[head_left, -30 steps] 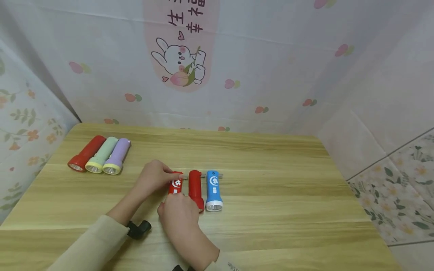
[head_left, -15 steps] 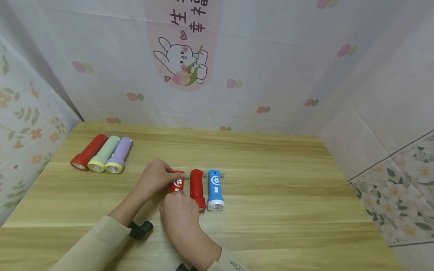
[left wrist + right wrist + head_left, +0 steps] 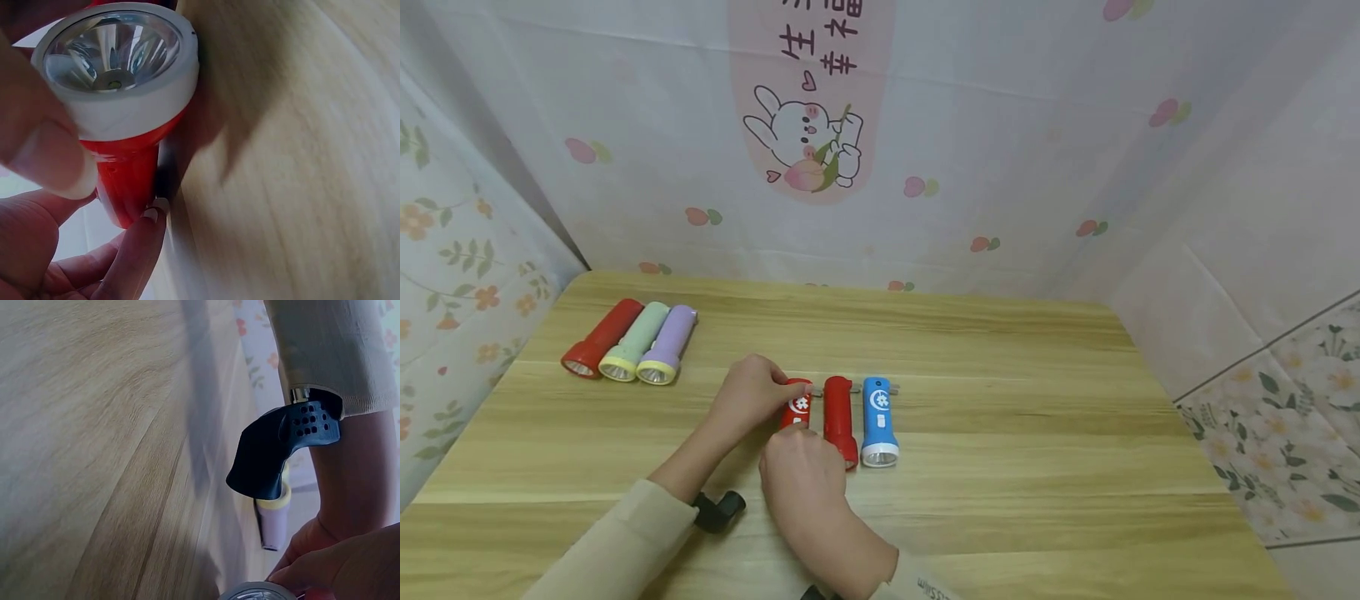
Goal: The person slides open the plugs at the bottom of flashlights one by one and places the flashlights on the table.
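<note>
A red flashlight (image 3: 797, 406) with a white printed emblem lies between both hands in the head view. My left hand (image 3: 751, 392) pinches it by its tail end, thumb on top. Over its lamp end, my right hand (image 3: 805, 479) grips it and hides that part from above. The left wrist view shows its white rim (image 3: 137, 115) and clear lens facing the camera, with the right thumb (image 3: 50, 153) alongside. Just right of it lies a plain red flashlight (image 3: 838, 408), partly behind the right hand, then a blue flashlight (image 3: 878, 417) with a white rim.
On the wooden table's (image 3: 1000, 467) back left, a red flashlight (image 3: 606, 335), a mint green one (image 3: 637, 337) and a purple one (image 3: 670, 335) lie side by side. A patterned curtain (image 3: 985, 167) hangs behind. A black wrist camera (image 3: 718, 510) sits under the left sleeve.
The whole head view has shifted slightly, so everything sits a little farther right. Both hands keep their hold on the printed red flashlight.
</note>
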